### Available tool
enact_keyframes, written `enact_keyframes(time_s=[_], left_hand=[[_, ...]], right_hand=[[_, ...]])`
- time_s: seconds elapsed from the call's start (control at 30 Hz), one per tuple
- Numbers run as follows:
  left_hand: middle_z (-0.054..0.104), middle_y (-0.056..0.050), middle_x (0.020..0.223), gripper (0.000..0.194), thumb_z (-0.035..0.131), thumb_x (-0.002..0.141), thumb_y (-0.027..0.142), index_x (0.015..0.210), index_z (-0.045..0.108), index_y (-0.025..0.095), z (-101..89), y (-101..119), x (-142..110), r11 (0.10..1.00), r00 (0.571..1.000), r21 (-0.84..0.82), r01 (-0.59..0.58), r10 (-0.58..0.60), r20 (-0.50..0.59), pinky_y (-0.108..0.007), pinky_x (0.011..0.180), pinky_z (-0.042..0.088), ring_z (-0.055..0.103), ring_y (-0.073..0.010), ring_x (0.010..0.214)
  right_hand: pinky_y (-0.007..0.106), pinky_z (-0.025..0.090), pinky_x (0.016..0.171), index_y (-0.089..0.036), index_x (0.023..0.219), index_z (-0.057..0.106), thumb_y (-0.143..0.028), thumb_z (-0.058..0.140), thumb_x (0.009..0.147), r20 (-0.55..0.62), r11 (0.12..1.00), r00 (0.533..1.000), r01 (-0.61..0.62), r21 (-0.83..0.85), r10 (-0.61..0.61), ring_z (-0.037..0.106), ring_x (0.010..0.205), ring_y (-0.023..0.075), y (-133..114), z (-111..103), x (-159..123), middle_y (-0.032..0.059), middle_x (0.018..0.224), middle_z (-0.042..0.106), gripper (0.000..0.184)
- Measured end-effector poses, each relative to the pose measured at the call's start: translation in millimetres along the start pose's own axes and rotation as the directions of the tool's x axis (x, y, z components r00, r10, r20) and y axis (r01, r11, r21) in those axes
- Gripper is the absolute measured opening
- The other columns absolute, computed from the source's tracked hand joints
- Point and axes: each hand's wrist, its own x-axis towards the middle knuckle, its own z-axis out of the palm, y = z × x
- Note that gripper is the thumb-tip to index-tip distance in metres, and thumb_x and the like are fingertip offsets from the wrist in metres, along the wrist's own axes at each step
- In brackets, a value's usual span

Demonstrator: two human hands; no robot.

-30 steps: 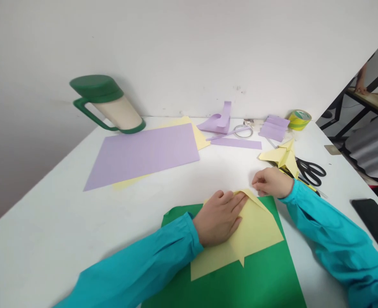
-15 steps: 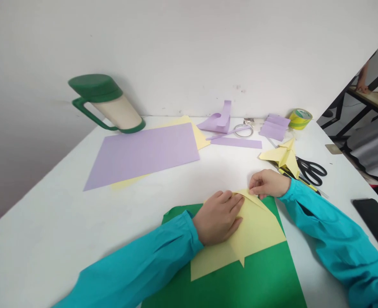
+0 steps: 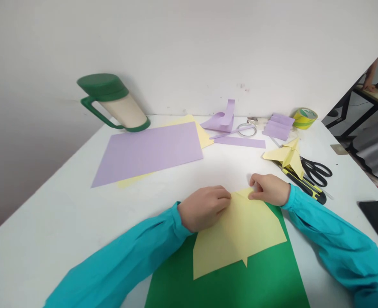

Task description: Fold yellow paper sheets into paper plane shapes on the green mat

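A green sheet [image 3: 240,284] spreads beneath the fingers [image 3: 223,200], folded yellow paper [image 3: 240,233] on it at their tips. The left hand [image 3: 204,208] curls there, grip unclear from here; the right hand [image 3: 272,189] has thumb and forefinger parted.

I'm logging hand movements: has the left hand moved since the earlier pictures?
Yes. Judged against the green-lidded jug, the left hand has shifted leftward, closer to the jug, back across the yellow paper beneath it.

Left hand [image 3: 205,208] is resting curled on folded yellow paper [image 3: 243,233]; right hand [image 3: 270,188] is curving loosely at its far edge. Green sheet [image 3: 272,278] is lying underneath; scissors [image 3: 311,170] are resting beyond, right.
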Motion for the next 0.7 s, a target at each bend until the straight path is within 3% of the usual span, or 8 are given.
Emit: enact_keyframes(time_s=[0.2, 0.37, 0.47, 0.6, 0.7], left_hand=[[0.067, -0.011, 0.092, 0.033, 0.037, 0.091, 0.008, 0.075, 0.064, 0.013, -3.7, 0.5, 0.4, 0.997, 0.993, 0.026, -0.078, 0.075, 0.087, -0.033, 0.082, 0.051, 0.058, -0.0226, 0.093], [0.068, -0.011, 0.092, 0.033, 0.036, 0.094, 0.012, 0.079, 0.065, 0.012, 4.9, -0.4, -1.7, 0.992, 0.996, 0.089, -0.087, 0.087, 0.011, -0.034, 0.078, 0.051, 0.058, -0.0220, 0.089], [0.068, -0.011, 0.097, 0.033, 0.035, 0.094, 0.012, 0.080, 0.065, 0.012, 9.8, -0.5, -3.1, 0.985, 0.993, 0.145, -0.094, 0.103, -0.051, -0.035, 0.073, 0.051, 0.058, -0.0221, 0.087], [0.069, -0.012, 0.100, 0.030, 0.036, 0.093, 0.012, 0.086, 0.065, 0.010, 14.4, 0.5, -3.8, 0.977, 0.981, 0.180, -0.117, 0.141, -0.130, -0.036, 0.071, 0.051, 0.058, -0.0220, 0.086], [0.069, -0.013, 0.101, 0.027, 0.037, 0.093, 0.012, 0.092, 0.064, 0.009, 16.5, 0.9, -4.3, 0.968, 0.968, 0.206, -0.142, 0.179, -0.173, -0.036, 0.069, 0.052, 0.059, -0.0223, 0.085]], right_hand=[[0.024, 0.031, 0.056, -0.020, 0.084, 0.053, -0.031, 0.072, 0.072, -0.021, 0.999, 0.999, -0.047, -0.019, 0.047, 0.054, 0.064, 0.0139, -3.0, 1.6, -0.6, -0.0029, 0.071, 0.062, 0.024], [0.023, 0.031, 0.055, -0.020, 0.075, 0.051, -0.023, 0.072, 0.067, -0.072, 0.996, 0.994, -0.080, 0.037, 0.082, 0.053, 0.062, 0.0127, -9.4, 3.8, -2.5, -0.0038, 0.068, 0.059, 0.022], [0.024, 0.034, 0.057, -0.020, 0.086, 0.055, -0.014, 0.066, 0.069, -0.166, 0.999, 0.986, -0.027, 0.035, 0.033, 0.052, 0.061, 0.0123, -13.0, 11.8, -6.8, -0.0041, 0.068, 0.058, 0.021], [0.025, 0.039, 0.061, -0.018, 0.105, 0.056, -0.004, 0.060, 0.066, -0.330, 0.994, 0.938, 0.110, -0.003, -0.104, 0.053, 0.062, 0.0125, -13.2, 28.8, -13.4, -0.0025, 0.074, 0.059, 0.041], [0.025, 0.042, 0.062, -0.018, 0.097, 0.060, -0.003, 0.056, 0.069, -0.456, 0.964, 0.853, 0.261, -0.049, -0.254, 0.054, 0.064, 0.0133, -13.3, 41.4, -17.8, -0.0004, 0.073, 0.059, 0.032]])
